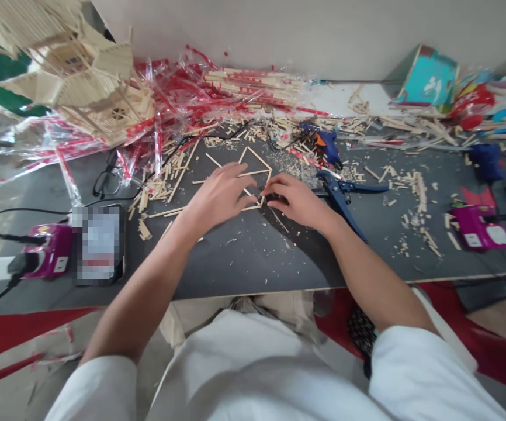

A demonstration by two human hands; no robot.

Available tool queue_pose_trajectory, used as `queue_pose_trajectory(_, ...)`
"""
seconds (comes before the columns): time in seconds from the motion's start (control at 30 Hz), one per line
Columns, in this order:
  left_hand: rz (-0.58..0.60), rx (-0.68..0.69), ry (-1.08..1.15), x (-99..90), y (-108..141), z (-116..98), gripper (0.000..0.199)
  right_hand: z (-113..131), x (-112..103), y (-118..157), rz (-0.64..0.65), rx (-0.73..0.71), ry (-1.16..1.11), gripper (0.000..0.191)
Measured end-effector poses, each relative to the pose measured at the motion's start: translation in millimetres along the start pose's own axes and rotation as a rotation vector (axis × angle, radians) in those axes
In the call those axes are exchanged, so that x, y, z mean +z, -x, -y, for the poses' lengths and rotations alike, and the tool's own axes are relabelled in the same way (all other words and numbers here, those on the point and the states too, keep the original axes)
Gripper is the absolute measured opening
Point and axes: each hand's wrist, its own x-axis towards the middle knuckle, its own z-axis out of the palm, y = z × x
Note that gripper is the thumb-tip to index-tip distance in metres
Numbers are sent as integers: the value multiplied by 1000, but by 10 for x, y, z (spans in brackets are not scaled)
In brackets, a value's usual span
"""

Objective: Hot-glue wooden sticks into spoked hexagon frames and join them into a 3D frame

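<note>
A flat frame of thin wooden sticks [259, 161], with a pointed top, lies on the dark table between my hands. My left hand [215, 196] rests over its left side, fingers curved onto the sticks and thumb by the lower one. At the frame's right corner, my right hand [294, 199] pinches with thumb and fingertips; a small dark bit shows there, too small to name. Loose sticks [172, 211] stick out to the left of my left hand. Right beside my right forearm lies a blue-handled cutter [340, 196].
Stick offcuts [419, 193] and red-and-clear wrappers [178, 93] litter the table. A stick-built model [86, 76] stands back left. A blue glue gun [329, 146] lies behind the cutter. A phone [99, 245] and purple power adapters [51, 251] [483, 228] with cables sit at the sides.
</note>
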Motion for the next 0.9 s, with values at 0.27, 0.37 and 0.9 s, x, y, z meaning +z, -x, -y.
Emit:
queue_pose_trajectory(0.27, -57, -88, -43, 375, 185, 215, 84, -144, 192, -13, -126, -49, -38, 19)
queue_pose_trajectory(0.37, -71, -76, -53, 407, 147, 236, 85, -158, 202, 2, -138, -59, -40, 18)
queue_pose_trajectory(0.9, -100, -101, -45, 483, 169, 159, 71, -167, 268, -24, -190, -76, -18, 17)
